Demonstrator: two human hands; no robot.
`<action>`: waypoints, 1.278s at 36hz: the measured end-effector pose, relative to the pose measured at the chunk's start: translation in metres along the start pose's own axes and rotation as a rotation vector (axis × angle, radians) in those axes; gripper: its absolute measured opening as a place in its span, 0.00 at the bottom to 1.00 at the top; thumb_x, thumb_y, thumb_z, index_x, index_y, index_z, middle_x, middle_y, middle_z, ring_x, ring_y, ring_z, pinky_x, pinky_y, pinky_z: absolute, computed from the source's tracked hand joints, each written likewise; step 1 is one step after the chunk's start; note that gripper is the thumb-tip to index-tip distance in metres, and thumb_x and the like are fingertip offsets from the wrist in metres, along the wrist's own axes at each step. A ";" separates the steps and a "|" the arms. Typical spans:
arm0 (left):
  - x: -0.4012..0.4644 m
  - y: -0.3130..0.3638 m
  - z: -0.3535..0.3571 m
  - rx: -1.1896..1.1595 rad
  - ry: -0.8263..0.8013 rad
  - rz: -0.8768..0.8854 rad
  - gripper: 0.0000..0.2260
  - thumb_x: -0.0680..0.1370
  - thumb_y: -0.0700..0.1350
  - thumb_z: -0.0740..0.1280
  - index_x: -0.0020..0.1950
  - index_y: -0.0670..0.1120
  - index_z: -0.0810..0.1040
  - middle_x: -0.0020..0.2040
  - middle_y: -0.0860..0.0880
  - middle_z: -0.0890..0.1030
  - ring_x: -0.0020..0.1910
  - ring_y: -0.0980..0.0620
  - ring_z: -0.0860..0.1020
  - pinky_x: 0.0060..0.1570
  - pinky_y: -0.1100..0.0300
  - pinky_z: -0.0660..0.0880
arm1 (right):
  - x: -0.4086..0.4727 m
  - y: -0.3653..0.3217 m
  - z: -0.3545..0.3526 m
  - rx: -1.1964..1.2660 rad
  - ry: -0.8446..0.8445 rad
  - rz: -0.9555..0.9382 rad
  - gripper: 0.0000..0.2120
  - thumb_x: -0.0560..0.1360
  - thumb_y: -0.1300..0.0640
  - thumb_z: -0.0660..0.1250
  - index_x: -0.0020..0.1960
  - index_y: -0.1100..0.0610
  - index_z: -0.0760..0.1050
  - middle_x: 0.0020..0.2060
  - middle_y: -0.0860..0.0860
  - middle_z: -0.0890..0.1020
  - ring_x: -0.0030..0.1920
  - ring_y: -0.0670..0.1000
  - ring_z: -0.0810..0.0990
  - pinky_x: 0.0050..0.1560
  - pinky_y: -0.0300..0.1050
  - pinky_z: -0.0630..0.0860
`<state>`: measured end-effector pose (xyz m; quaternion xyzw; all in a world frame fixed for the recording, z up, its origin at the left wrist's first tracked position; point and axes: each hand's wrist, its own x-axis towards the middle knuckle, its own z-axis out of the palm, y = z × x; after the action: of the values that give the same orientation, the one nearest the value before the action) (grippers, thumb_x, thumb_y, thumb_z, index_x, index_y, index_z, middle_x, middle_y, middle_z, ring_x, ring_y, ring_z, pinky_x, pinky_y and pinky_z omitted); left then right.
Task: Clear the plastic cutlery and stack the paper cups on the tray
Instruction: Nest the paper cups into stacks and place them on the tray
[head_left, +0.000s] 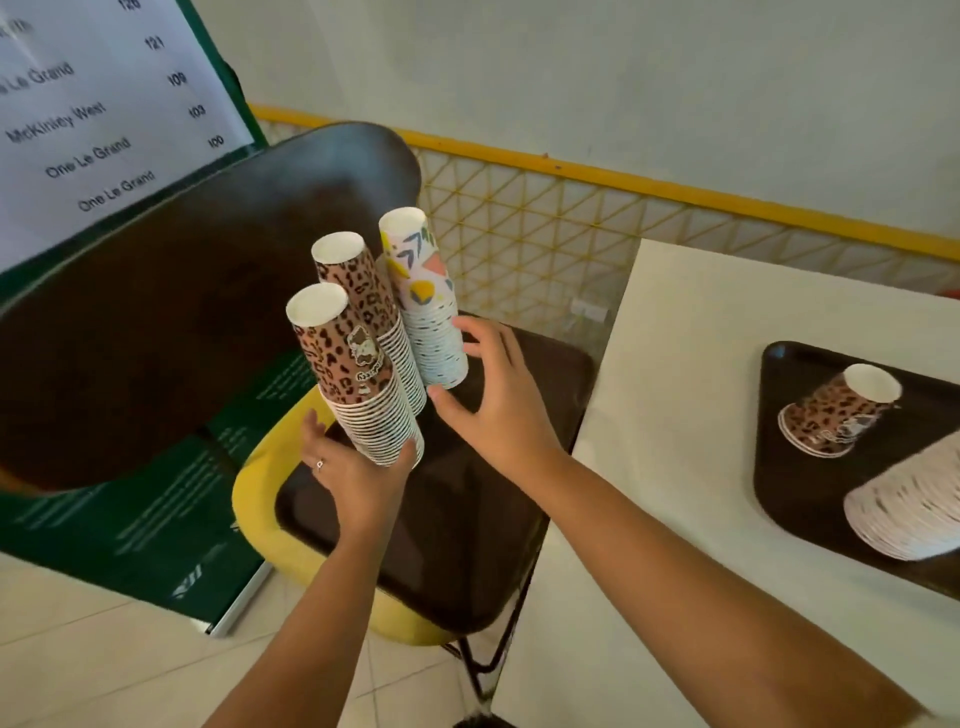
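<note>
Three upside-down stacks of paper cups stand on a dark tray (545, 374) that lies on a yellow chair: a near leopard-print stack (353, 374), a second leopard-print stack (363, 306) behind it, and a white stack with coloured shapes (426, 296). My left hand (358, 473) cups the base of the near leopard stack. With its fingers spread, my right hand (498, 395) touches the lower part of the coloured stack. On the white table, a second dark tray (779, 441) holds a short leopard-print stack (841, 410) and a white stack (914, 504) at the frame's edge.
The yellow chair (260, 499) has a dark curved backrest (182, 291) rising left of the cups. A green-framed sign with a printed list (104, 104) leans behind it. The white table (675, 364) stands to the right. A yellow mesh railing (545, 218) runs along the wall.
</note>
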<state>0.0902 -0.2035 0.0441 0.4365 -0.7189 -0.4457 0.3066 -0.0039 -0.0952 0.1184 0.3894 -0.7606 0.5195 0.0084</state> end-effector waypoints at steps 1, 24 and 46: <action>0.005 -0.006 0.000 -0.003 -0.018 -0.007 0.48 0.67 0.43 0.77 0.76 0.44 0.48 0.75 0.43 0.53 0.74 0.44 0.56 0.69 0.53 0.58 | 0.004 -0.001 0.009 0.013 -0.005 0.000 0.29 0.71 0.54 0.71 0.68 0.57 0.64 0.64 0.52 0.68 0.63 0.48 0.71 0.51 0.20 0.66; 0.056 -0.055 0.010 -0.008 -0.345 -0.087 0.46 0.61 0.47 0.81 0.73 0.50 0.61 0.67 0.50 0.74 0.66 0.48 0.71 0.55 0.61 0.68 | 0.047 -0.004 0.107 0.008 -0.035 0.208 0.39 0.64 0.53 0.77 0.69 0.62 0.63 0.63 0.56 0.72 0.65 0.53 0.71 0.62 0.46 0.70; 0.013 -0.007 0.044 -0.158 -0.624 0.103 0.41 0.61 0.43 0.81 0.61 0.65 0.58 0.55 0.63 0.74 0.51 0.67 0.74 0.46 0.73 0.72 | 0.014 -0.013 -0.002 -0.032 0.152 0.315 0.37 0.63 0.49 0.78 0.67 0.54 0.65 0.60 0.49 0.76 0.57 0.41 0.73 0.54 0.30 0.70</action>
<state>0.0500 -0.2002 0.0203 0.2168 -0.7626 -0.5962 0.1265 -0.0064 -0.1045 0.1357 0.2248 -0.8176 0.5301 -0.0096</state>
